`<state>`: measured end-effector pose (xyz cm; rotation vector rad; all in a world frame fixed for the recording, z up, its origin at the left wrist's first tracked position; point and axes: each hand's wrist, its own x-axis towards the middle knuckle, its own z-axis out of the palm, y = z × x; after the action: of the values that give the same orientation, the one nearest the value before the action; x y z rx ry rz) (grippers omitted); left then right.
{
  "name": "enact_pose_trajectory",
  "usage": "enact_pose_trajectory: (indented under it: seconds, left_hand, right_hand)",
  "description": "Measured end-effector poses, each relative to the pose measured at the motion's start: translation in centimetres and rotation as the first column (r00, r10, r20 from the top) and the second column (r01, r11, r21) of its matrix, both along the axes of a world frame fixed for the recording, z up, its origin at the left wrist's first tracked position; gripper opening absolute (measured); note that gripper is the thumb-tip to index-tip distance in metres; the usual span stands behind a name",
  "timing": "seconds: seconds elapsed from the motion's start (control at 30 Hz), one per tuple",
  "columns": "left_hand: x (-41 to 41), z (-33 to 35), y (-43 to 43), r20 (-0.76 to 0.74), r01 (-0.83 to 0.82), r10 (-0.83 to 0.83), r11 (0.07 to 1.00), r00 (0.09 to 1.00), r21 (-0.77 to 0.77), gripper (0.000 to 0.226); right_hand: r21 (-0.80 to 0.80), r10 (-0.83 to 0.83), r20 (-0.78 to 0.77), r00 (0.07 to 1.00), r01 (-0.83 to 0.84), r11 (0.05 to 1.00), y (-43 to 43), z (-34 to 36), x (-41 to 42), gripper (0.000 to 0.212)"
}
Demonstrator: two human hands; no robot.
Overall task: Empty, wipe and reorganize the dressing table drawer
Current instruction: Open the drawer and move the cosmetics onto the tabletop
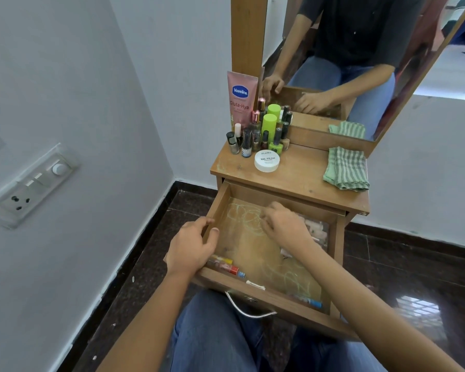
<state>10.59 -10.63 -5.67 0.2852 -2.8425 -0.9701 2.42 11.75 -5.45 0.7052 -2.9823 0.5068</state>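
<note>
The wooden drawer point(279, 300) of the dressing table is pulled out over my lap. Chalky green scribbles mark its floor. My left hand point(191, 248) grips the drawer's left wall, thumb inside. My right hand point(285, 224) reaches into the back of the drawer with its fingers bent down; the fingertips are hidden. Small coloured tubes point(226, 265) lie at the front left, a white item point(255, 285) at the front, more tubes point(309, 301) at the front right and pinkish items point(317, 229) along the right side.
On the tabletop stand several nail polish bottles point(255, 138), a pink Vaseline tube point(240, 99) and a white jar point(266, 161). A folded green striped cloth point(346, 169) lies at the right. A mirror point(360, 49) rises behind; a switchboard point(32, 183) is on the left wall.
</note>
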Motion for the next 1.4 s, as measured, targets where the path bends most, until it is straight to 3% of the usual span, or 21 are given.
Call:
enact_pose_trajectory:
  seconds: [0.1,0.17,0.43,0.67,1.0,1.17,1.4]
  left_hand:
    - [0.0,0.0,0.0,-0.005,0.001,-0.001,1.0,1.0,0.0,0.034]
    - [0.1,0.0,0.0,-0.006,0.003,-0.003,1.0,1.0,-0.002,0.034]
    - [-0.1,-0.3,-0.2,-0.002,0.009,-0.009,1.0,1.0,-0.013,0.034]
    - [-0.1,-0.3,-0.2,-0.005,0.013,-0.013,1.0,1.0,-0.01,0.034]
    - [-0.1,-0.4,-0.2,-0.013,0.004,-0.004,1.0,1.0,0.001,0.033]
    - [-0.1,-0.4,-0.2,-0.011,0.012,-0.012,1.0,1.0,-0.005,0.034]
    - [-0.2,-0.4,-0.2,-0.008,0.011,-0.011,1.0,1.0,-0.006,0.034]
  right_hand:
    - [0.355,-0.126,0.105,0.986,0.081,0.931,0.7,-1.5,1.2,0.029]
    - [0.467,-0.171,0.102,0.98,0.105,0.878,1.0,-2.2,1.5,0.032]
    - [0.522,-0.192,0.07,0.979,0.128,0.843,0.0,-2.7,1.5,0.033]
    - [0.353,-0.279,0.211,0.937,0.193,0.915,0.0,-2.1,1.3,0.036]
    - [0.006,-0.141,0.426,0.894,0.153,0.988,0.9,-2.9,-0.8,0.026]
    - [-0.19,-0.052,0.474,0.879,0.16,0.969,1.0,-2.2,-0.6,0.024]
    - [-0.394,-0.074,0.563,0.823,0.347,0.851,1.9,-1.9,-1.3,0.029]
